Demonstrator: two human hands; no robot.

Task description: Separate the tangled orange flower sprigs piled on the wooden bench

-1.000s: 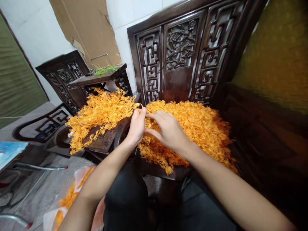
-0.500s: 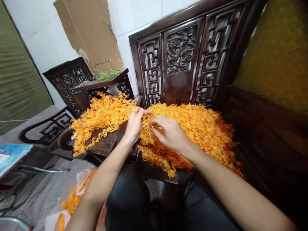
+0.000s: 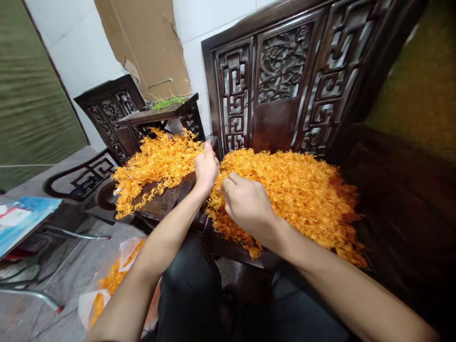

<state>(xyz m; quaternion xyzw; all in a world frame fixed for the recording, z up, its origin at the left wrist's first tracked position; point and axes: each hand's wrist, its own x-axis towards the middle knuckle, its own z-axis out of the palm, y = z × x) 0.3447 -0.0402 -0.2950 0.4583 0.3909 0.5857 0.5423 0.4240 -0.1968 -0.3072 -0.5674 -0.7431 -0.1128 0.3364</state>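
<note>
A large heap of orange, curly, frilly strands (image 3: 292, 199) lies on the dark wooden bench, and a smaller heap of the same strands (image 3: 160, 159) is to its left. Over the gap between the two heaps, my left hand (image 3: 206, 168) is closed with its thumb up. My right hand (image 3: 247, 199) is closed just to the right of it, knuckles up, above the near left edge of the large heap. A bit of orange strand shows between the two hands; most of what they grip is hidden by the fingers.
Behind the heaps stands a carved dark wooden backrest (image 3: 274, 99). A small wooden side table (image 3: 156, 114) holds green stems. Cardboard (image 3: 146, 42) leans on the wall. At lower left are a blue-topped folding table (image 3: 32, 218) and a plastic bag (image 3: 89, 304) of orange strands.
My left hand has turned thumb-up and closed into a fist, where its fingers pointed right before. My right hand has curled its fingers in tighter. The whole view has shifted slightly.
</note>
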